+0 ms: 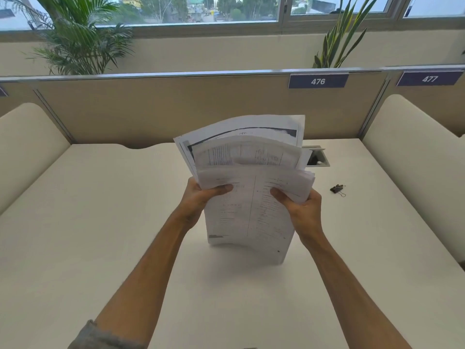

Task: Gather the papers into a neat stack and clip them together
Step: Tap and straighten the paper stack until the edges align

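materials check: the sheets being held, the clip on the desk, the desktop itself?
Papers: thin white printed office paper; the sheets curve and fan between the left hand and right hand.
Binder clip: looks like dark painted metal with thin wire handles; too small to be sure.
Desk: smooth matte off-white surface, probably laminate; no grain visible.

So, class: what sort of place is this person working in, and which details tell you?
Most likely an open-plan office or study hall: a white desk enclosed by beige dividers, numbered seat signs 476 and 477, and a cable port set into the desk.
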A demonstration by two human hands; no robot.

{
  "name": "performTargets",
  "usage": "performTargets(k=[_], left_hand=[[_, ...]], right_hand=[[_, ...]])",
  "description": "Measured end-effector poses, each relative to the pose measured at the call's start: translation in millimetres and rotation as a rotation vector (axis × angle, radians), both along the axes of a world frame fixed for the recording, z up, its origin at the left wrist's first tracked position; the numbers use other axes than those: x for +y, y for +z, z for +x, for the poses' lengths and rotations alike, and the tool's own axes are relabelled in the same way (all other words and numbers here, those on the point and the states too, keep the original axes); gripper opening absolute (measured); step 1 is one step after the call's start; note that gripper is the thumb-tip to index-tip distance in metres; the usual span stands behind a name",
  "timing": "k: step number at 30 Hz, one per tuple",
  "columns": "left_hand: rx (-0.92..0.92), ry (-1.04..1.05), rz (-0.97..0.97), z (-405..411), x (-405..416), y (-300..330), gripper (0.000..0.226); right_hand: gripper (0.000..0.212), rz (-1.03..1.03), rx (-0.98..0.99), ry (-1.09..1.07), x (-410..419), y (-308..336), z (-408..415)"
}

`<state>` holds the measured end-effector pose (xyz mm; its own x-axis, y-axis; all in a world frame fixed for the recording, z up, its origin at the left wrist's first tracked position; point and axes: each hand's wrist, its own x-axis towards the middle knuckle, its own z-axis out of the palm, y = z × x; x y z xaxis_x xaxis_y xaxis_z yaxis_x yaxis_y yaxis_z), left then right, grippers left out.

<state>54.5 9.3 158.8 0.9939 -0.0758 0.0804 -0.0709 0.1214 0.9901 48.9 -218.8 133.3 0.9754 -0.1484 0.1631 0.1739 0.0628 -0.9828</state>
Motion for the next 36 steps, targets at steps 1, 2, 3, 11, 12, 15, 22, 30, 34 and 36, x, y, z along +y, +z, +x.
performTargets(k=[1,2,3,11,12,15,22,30,34,36], left_hand=[[-0.006,-0.004,0.01,-0.6,0.4,2.7,0.035],[-0.019,-0.012,0.023,-1.2,1.0,6.3,0.036],[-0.034,-0.015,0.038,-1.6,1.3,10.2,0.036],[-0.084,0.09,0.072,-3.4,0.7,31.1,0.043],[-0.078,0.113,0.066,-2.8,-0.9,33.7,0.039],[-0.039,0.159,0.048,-3.2,-6.9,40.4,0.038],[0.089,0.236,0.059,-2.6,-9.6,51.8,0.032],[0.218,0.39,0.082,-2.5,-18.8,62.4,0.018],[0.253,0.409,0.082,-3.0,-19.7,65.1,0.012],[0.271,0.424,0.073,-2.9,-18.1,64.8,0.014]], right_hand=[[0.03,-0.009,-0.005,-0.004,0.0,0.2,-0.4],[0.031,-0.019,-0.012,-0.006,0.0,0.7,-0.9],[0.032,-0.029,-0.022,-0.007,0.1,1.3,-1.4],[0.042,-0.096,-0.076,0.01,2.4,6.2,-5.0],[0.04,-0.101,-0.073,0.008,3.3,5.8,-5.7],[0.038,-0.094,-0.057,0.001,5.6,4.9,-6.3],[0.031,-0.095,-0.043,0.005,7.4,7.1,-9.2],[0.032,-0.109,-0.06,0.021,10.6,8.0,-12.4],[0.033,-0.11,-0.044,0.015,9.6,4.8,-11.3],[0.032,-0.105,-0.033,0.015,9.7,2.9,-11.1]])
